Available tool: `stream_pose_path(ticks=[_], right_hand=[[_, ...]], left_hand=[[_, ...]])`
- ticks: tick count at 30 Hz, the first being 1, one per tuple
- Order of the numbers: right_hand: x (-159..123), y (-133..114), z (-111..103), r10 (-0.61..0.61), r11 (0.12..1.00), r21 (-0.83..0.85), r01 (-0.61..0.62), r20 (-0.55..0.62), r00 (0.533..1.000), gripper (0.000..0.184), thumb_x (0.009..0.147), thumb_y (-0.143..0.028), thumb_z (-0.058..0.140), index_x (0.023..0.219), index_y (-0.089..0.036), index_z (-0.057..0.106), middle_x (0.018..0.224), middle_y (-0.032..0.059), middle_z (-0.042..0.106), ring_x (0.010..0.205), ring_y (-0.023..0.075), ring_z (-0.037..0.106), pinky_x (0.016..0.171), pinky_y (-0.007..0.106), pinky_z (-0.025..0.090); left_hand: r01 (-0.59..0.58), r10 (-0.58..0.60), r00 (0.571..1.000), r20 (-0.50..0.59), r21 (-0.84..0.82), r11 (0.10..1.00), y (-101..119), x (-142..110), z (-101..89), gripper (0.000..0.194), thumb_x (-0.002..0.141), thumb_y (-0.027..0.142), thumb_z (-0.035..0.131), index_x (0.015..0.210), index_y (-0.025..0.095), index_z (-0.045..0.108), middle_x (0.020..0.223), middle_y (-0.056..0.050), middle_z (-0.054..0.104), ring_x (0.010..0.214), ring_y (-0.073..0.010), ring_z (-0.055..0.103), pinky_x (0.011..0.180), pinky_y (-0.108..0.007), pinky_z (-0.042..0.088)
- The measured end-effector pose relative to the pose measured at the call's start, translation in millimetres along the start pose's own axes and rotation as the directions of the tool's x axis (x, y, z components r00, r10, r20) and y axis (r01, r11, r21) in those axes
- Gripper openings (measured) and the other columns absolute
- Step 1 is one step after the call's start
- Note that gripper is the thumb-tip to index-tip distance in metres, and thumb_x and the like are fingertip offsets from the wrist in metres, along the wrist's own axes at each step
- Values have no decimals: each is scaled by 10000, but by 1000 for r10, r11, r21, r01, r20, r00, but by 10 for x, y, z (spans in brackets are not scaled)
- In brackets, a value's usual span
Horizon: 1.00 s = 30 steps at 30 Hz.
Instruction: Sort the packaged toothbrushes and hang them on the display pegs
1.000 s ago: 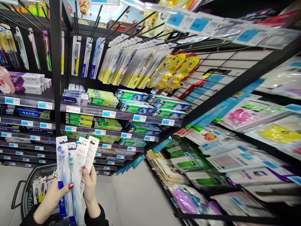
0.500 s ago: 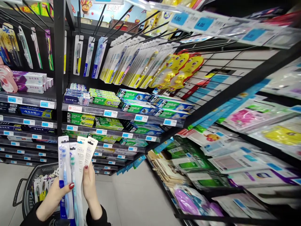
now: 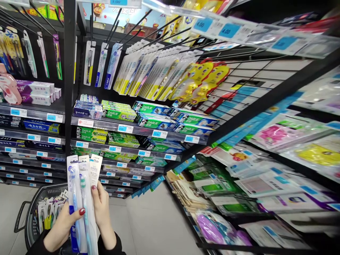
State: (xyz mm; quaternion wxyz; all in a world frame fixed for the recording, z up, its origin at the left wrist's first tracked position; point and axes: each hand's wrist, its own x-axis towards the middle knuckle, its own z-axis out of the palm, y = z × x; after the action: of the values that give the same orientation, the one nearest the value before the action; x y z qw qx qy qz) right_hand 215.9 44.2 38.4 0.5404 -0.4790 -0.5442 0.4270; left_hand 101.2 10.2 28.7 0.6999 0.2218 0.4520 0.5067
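Several packaged toothbrushes (image 3: 85, 202) are fanned upright in front of me, low in the view. My left hand (image 3: 64, 219) grips the lower part of the bundle, its thumb with a red nail pressed over the front packs. A blue toothbrush shows in the left pack and a green-white one in the pack beside it. On the bundle's right side my right hand (image 3: 102, 205) holds a white pack (image 3: 95, 169) between thumb and fingers; that pack stands behind the others. Its lower part is hidden by the front packs.
A dark basket (image 3: 28, 226) below left holds many packaged toothbrushes. Toothpaste boxes (image 3: 155, 121) fill the shelves ahead, under toothbrush packs (image 3: 148, 71) hung on hooks. A rack of bagged goods (image 3: 225, 194) runs along the right, above a pale tiled floor (image 3: 148, 219).
The fanned packs have drawn closer together, with fewer separate tops showing at the right. My right hand has shifted slightly right, and the view has moved a little.
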Motion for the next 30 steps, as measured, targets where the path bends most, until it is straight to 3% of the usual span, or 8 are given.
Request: stream_pose_path(ticks=[4,7,10,16,20,22,27,30], right_hand=[[2,-50,-15,-3,998,65,-2,80,997,301,834,-350,479,1083,-194,547,987,68,626,844,201,575,759,281,443],[-23,-41,-6,0,993,116,-14,122,993,299,842,-331,463,1107,-207,531,1029,70,607,896,204,566,813,306,435],[-58,7,10,-1,999,36,-1,55,999,258,858,-309,431,1056,-197,552,966,67,620,848,191,572,769,288,442],[-92,58,17,-10,984,-176,-1,-60,998,114,817,-268,473,809,-185,550,692,15,585,620,146,523,584,233,399],[-107,52,56,-26,954,-298,-26,-170,985,64,717,-194,545,691,-199,487,652,-4,555,600,146,498,544,230,363],[-109,62,82,-34,948,-316,-28,-187,982,82,686,-161,549,685,-204,478,660,-5,552,605,149,492,538,230,356],[-72,90,36,-22,958,-287,-25,-159,987,23,734,-195,535,754,-203,528,717,8,562,653,160,501,585,246,371],[-84,29,-71,-93,979,-200,50,-212,973,114,837,-259,433,807,-203,527,771,27,561,720,170,518,660,273,393]], left_hand=[[-38,39,999,-2,51,998,14,15,-5,674,494,384,771,1078,98,591,843,-120,707,861,-312,625,797,-388,481],[-31,32,999,-4,21,999,56,-3,-28,693,502,377,770,1114,121,570,911,-118,695,909,-307,609,818,-381,473],[-5,5,999,35,-3,1000,91,-40,-35,729,492,381,774,1147,153,550,963,-113,682,939,-305,596,830,-377,467],[-74,49,988,146,170,983,92,-85,-17,712,471,476,759,1068,120,605,840,-116,699,830,-303,620,757,-371,490],[-119,35,939,341,230,966,78,-106,-8,569,552,449,727,1007,119,638,897,-127,686,860,-298,609,771,-362,477],[-147,49,923,381,233,961,67,-113,12,530,568,427,724,993,121,643,910,-127,681,865,-294,605,789,-365,468],[-150,106,966,237,173,973,-33,-69,34,475,512,416,753,869,114,670,829,-123,688,806,-291,611,718,-350,484],[-115,93,987,132,165,980,-54,-4,-9,431,522,412,745,807,97,673,750,-114,693,724,-278,625,674,-351,494]])
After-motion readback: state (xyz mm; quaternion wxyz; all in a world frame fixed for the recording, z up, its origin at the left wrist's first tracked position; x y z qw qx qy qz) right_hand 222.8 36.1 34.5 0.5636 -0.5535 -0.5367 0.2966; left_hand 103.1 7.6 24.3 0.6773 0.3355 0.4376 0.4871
